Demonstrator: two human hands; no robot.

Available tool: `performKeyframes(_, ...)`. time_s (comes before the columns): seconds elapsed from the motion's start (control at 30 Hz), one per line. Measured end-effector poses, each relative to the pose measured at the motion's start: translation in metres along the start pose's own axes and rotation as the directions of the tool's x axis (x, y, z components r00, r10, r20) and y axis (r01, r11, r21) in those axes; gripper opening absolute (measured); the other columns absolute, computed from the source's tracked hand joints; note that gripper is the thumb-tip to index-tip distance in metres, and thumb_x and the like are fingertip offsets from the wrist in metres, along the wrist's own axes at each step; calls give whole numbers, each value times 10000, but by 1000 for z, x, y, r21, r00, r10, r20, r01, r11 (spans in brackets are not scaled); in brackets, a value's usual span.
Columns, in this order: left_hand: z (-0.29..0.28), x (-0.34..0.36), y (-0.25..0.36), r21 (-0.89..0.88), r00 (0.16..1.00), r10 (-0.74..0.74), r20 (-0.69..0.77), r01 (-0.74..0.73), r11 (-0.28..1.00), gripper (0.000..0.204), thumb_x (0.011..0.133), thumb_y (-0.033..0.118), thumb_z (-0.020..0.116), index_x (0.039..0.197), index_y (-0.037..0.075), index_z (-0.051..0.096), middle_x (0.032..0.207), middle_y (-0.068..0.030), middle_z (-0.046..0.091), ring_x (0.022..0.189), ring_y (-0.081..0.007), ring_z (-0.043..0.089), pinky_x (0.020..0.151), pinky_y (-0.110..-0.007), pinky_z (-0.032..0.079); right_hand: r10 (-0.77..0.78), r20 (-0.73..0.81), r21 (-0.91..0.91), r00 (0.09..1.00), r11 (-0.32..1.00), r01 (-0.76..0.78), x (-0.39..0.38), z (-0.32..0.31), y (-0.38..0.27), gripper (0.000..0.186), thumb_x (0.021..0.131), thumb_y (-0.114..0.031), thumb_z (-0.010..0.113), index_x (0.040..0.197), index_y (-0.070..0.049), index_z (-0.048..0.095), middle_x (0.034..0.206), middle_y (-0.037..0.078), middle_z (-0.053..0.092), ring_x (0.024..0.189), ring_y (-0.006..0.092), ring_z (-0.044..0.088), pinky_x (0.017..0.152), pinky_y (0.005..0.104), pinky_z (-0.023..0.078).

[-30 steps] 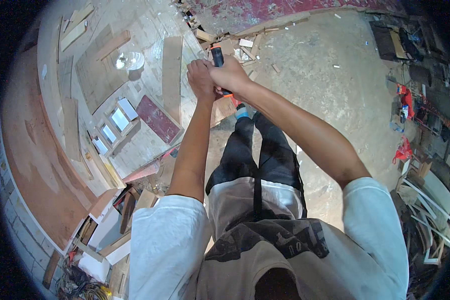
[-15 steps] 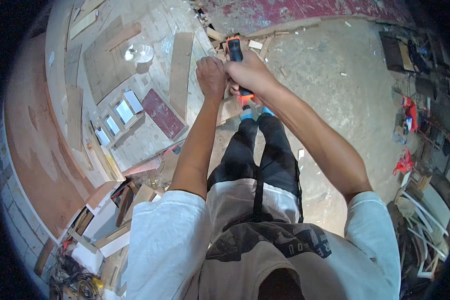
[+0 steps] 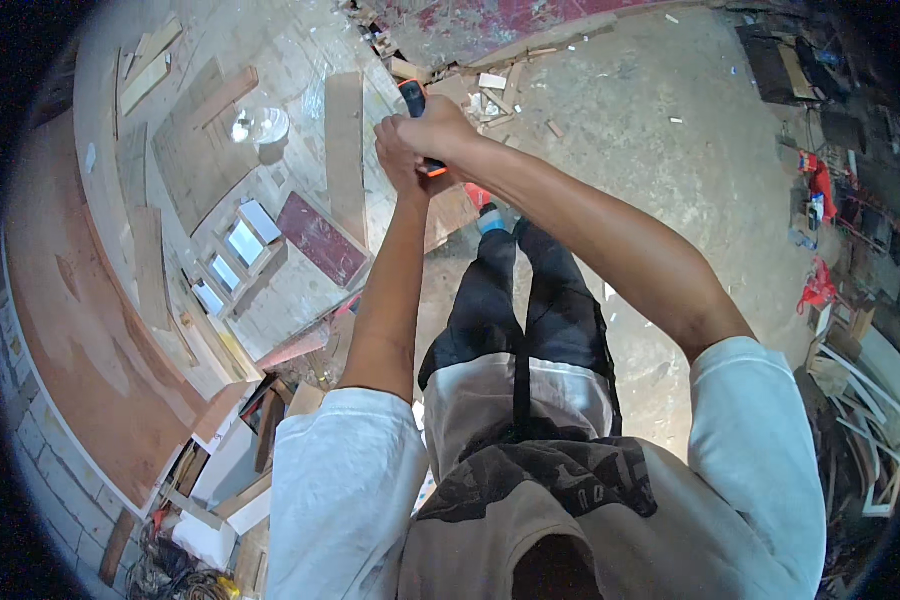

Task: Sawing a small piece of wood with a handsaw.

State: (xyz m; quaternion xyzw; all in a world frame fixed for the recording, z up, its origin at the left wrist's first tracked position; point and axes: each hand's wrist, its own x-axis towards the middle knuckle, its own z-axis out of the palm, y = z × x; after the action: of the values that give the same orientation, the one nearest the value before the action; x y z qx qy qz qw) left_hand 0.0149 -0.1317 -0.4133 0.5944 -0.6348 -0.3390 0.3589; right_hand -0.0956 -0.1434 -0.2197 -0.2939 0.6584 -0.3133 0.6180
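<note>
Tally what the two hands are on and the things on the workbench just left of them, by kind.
Black-and-orange hand tool, gripped by left hand and right hand: 1
Long wooden plank: 1
Dark red panel: 1
Round clear dish: 1
Small pale rectangular blocks in a row: 3
Total: 7

Black-and-orange tool [image 3: 417, 100] — dark red panel [image 3: 322, 238]

Bare concrete floor [image 3: 660, 150] right of hands lay open; wood scraps [image 3: 490, 85] crowded ahead, cluttered workbench [image 3: 220, 190] blocked left.
</note>
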Motion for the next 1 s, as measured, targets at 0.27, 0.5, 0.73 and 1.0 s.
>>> performKeyframes(0.27,-14,5,34,420,993,99,-65,-63,905,159,773,141,541,915,85,500,929,-73,501,955,-245,503,795,-369,436,16,4,101,1000,995,-17,11,-8,1,103,760,-46,524,676,14,527,563,80,507,457,151,487,390,308,376)
performKeyframes(0.5,-9,-4,25,451,989,131,-69,-87,888,232,787,116,532,1018,100,523,950,-63,504,946,-243,531,758,-364,455,32,50,-56,998,998,-29,1,-16,0,234,611,-95,639,754,83,584,780,173,639,662,219,641,536,342,496)
performKeyframes(0.73,-40,-10,21,570,909,393,-140,-251,783,127,840,123,508,948,70,546,921,-83,517,922,-260,524,780,-386,433,55,119,107,991,992,-68,-29,6,-24,185,821,-108,567,671,-1,551,576,81,544,453,140,515,392,315,388)
performKeyframes(1.0,-66,-10,7,147,988,-23,-156,46,988,91,854,140,519,914,72,524,902,-97,525,916,-275,518,775,-398,423,35,225,109,974,992,-60,-37,19,-48,163,845,-97,558,717,1,531,586,80,541,434,152,493,388,320,397)
